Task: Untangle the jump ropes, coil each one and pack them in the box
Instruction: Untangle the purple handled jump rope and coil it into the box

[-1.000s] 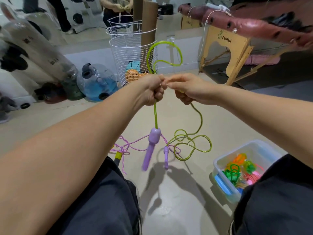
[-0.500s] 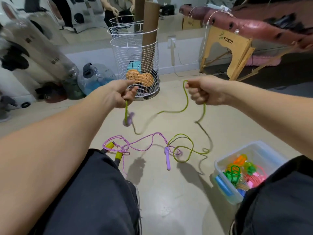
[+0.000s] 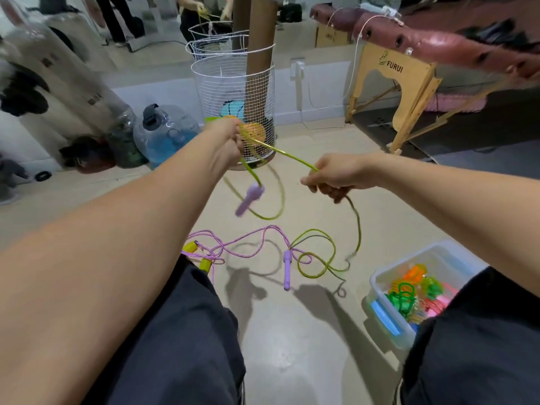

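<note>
Holding coiled bright ropes, the clear box [image 3: 388, 276] sits near right; both hands' fingers [image 3: 317, 182] grip the green rope [image 3: 280, 152].

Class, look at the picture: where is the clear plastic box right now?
In the head view the box sits on the floor at lower right, beside the person's right knee, right of the green rope.
</note>
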